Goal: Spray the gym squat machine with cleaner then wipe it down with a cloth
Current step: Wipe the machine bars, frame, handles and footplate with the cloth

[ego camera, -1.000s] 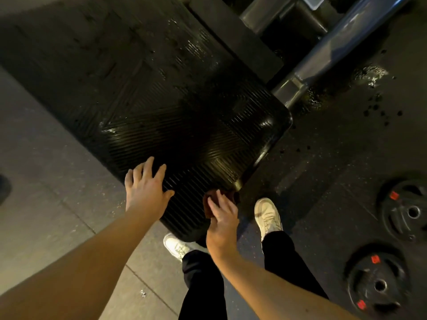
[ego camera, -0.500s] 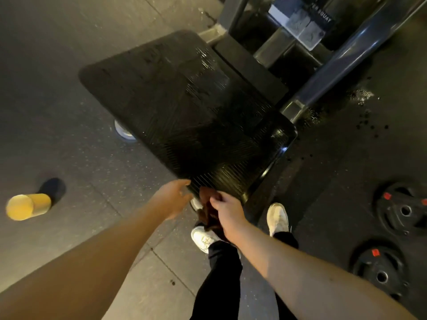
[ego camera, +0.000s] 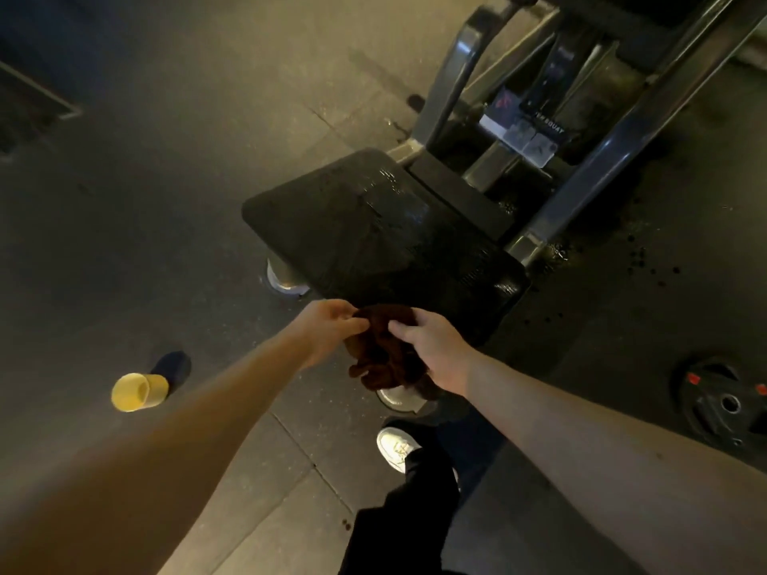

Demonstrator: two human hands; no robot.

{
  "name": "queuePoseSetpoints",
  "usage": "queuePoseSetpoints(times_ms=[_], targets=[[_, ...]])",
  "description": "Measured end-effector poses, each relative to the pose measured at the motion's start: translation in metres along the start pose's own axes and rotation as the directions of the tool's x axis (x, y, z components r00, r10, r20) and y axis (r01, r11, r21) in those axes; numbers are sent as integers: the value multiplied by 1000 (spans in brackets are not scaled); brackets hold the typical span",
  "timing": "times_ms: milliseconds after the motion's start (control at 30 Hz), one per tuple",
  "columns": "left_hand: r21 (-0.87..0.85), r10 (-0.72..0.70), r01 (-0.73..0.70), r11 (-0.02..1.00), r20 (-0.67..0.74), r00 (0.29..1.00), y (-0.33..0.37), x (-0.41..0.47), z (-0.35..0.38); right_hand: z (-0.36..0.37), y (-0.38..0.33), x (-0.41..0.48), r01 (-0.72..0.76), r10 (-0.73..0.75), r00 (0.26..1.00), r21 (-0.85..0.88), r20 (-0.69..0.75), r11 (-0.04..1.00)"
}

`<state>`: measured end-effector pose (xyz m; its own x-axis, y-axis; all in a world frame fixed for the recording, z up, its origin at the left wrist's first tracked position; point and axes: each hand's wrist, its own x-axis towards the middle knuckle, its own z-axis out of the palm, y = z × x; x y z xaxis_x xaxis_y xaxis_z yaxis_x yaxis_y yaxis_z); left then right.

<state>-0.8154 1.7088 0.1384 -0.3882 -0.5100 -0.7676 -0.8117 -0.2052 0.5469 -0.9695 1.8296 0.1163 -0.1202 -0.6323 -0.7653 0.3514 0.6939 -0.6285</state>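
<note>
Indoors, on a dim gym floor, a person is holding a crumpled dark reddish-brown cloth [ego camera: 386, 363] in both hands, just off the near edge of the squat machine's black ribbed rubber footplate [ego camera: 373, 238]. The left hand [ego camera: 328, 329] is pinching the cloth's upper edge between curled fingers and thumb. The right hand [ego camera: 431, 346] is gripping it from the other side, fingers bent over the bunched folds, and the rest of the fabric is hanging below the palms. The footplate is glistening in patches, apparently wet, though the low light makes that hard to confirm. Behind it the machine's grey steel frame [ego camera: 581, 193] is rising toward the top right, carrying a label partly reading "SQUAT". A yellow cylindrical container [ego camera: 139, 392] is lying on its side on the floor at left, well apart from the machine. A black weight plate with red markings [ego camera: 722, 404] is resting on the floor at right, and a white sneaker [ego camera: 394, 448] is showing below the hands.
</note>
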Motion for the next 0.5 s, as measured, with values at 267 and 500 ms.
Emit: queuePoseSetpoints(times_ms=[267, 500], targets=[[270, 162, -120, 955, -135, 978, 18, -94, -3, 27, -4, -92, 201, -222, 966, -160, -133, 967], [472, 340, -235, 849, -147, 929, 28, -129, -21, 80, 2, -132, 81, -38, 973, 181, -228, 980]])
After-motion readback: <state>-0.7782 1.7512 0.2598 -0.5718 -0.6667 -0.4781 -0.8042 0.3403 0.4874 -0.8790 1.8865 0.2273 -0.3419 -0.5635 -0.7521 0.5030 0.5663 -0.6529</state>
